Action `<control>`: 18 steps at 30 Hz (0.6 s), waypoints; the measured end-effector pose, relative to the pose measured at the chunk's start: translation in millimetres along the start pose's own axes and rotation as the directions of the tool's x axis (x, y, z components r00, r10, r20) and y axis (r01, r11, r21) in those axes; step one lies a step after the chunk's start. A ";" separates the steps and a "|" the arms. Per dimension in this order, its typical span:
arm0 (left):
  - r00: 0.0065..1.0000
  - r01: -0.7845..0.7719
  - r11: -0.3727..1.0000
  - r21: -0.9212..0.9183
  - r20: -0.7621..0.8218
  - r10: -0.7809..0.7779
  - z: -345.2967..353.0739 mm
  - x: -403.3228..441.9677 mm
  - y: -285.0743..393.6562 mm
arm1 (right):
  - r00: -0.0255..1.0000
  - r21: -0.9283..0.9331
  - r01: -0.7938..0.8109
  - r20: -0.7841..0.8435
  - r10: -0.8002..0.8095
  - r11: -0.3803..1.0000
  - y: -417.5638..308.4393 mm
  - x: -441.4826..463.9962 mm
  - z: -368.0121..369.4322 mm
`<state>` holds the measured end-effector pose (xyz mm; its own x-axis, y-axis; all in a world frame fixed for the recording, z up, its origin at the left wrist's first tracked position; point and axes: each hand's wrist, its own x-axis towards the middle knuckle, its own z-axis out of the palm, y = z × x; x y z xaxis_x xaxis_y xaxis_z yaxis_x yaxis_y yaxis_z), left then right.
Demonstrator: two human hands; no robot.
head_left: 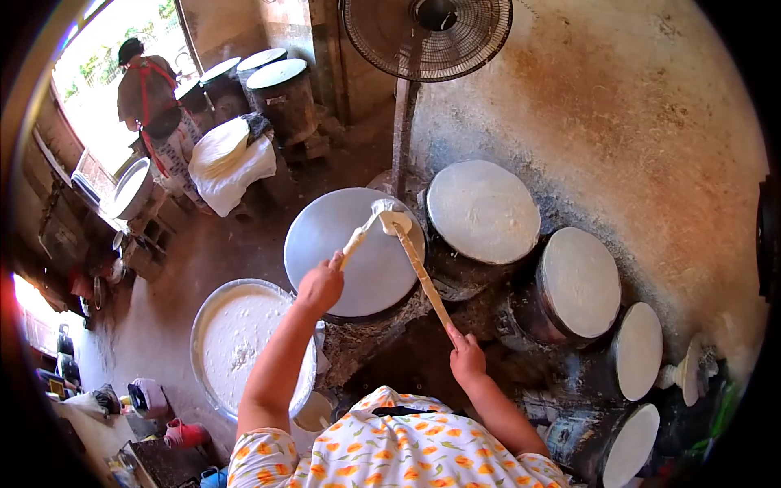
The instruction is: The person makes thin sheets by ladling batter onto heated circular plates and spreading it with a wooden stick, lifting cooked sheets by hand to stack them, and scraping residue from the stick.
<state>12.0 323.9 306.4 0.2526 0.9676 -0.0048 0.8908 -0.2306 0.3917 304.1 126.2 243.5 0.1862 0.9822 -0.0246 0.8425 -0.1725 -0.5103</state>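
Observation:
My left hand [320,286] is closed around the handle of a short, batter-coated utensil [356,241]; its wet white head hangs over the far part of a round flat griddle [338,272], and its exact kind is hard to make out. My right hand [467,356] grips the near end of a long wooden spreader [425,281]. The spreader's flat pale head is beside the utensil's head, over the same griddle. Most of the griddle's grey surface shows bare. Left of it stands a wide basin [195,346] of white batter with bubbles on top.
Several batter-covered round griddles [484,211] curve along the wall to the right. A fan [427,37] on a post stands behind the griddle. At the back left are a person [150,89], a stack of thin round sheets [220,150] on white cloth, and lidded drums [277,73].

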 end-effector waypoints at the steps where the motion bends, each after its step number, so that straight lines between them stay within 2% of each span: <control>1: 1.000 0.003 0.996 0.086 0.014 -0.004 -18.7 -0.1 3.6 | 1.000 0.053 -0.007 -0.018 0.008 0.999 -3.5 -1.7 -0.1; 2: 0.999 -0.010 0.986 0.167 0.040 0.003 -36.4 -1.2 6.2 | 1.000 0.049 -0.010 -0.020 0.011 0.999 -3.9 -3.4 3.4; 5: 0.991 -0.066 0.968 0.242 -0.097 0.092 -61.9 1.7 -1.4 | 0.997 0.102 0.022 -0.078 -0.014 0.995 -4.9 -9.7 12.0; 8: 0.927 -0.147 0.983 0.109 -0.330 0.176 -83.0 -0.3 -0.9 | 0.992 0.166 0.044 -0.120 -0.024 0.985 -12.9 -13.7 14.3; 9: 0.865 -0.238 0.969 0.062 -0.440 0.240 -83.9 1.4 -3.7 | 0.991 0.178 0.025 -0.131 -0.002 0.984 -13.9 -14.5 17.2; 10: 0.865 -0.238 0.969 0.058 -0.442 0.239 -83.6 1.6 -2.9 | 0.990 0.191 0.008 -0.142 0.020 0.981 -14.3 -14.6 19.9; 11: 0.901 -0.227 0.915 -0.333 -0.428 0.068 -82.6 1.3 1.3 | 0.990 0.186 0.009 -0.142 0.018 0.982 -14.0 -14.3 22.1; 12: 0.933 -0.186 0.717 -0.672 -0.349 -0.085 -82.7 0.7 6.1 | 0.987 0.188 0.029 -0.160 0.001 0.982 -13.2 -13.5 24.8; 13: 0.947 -0.194 0.555 -0.809 -0.302 -0.108 -88.9 -2.4 12.4 | 0.984 0.191 0.050 -0.178 -0.016 0.980 -12.3 -10.8 27.8; 14: 0.946 -0.195 0.553 -0.810 -0.304 -0.111 -90.1 -3.9 13.7 | 0.984 0.187 0.053 -0.177 -0.019 0.981 -9.7 -5.0 32.0; 16: 0.974 -0.116 0.342 -0.933 -0.174 -0.145 -89.4 -8.8 11.7 | 0.972 0.208 0.144 -0.214 -0.099 0.968 -8.9 11.4 38.0; 18: 0.975 -0.110 0.289 -0.951 -0.159 -0.152 -81.2 -14.6 4.6 | 0.984 0.183 0.102 -0.165 -0.072 0.978 -18.1 37.5 40.8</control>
<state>-18.2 317.1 383.0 0.0506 0.9954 0.0817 -0.1296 -0.0746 0.9888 275.2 169.2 216.7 0.2060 0.9663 0.1546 0.7501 -0.0545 -0.6591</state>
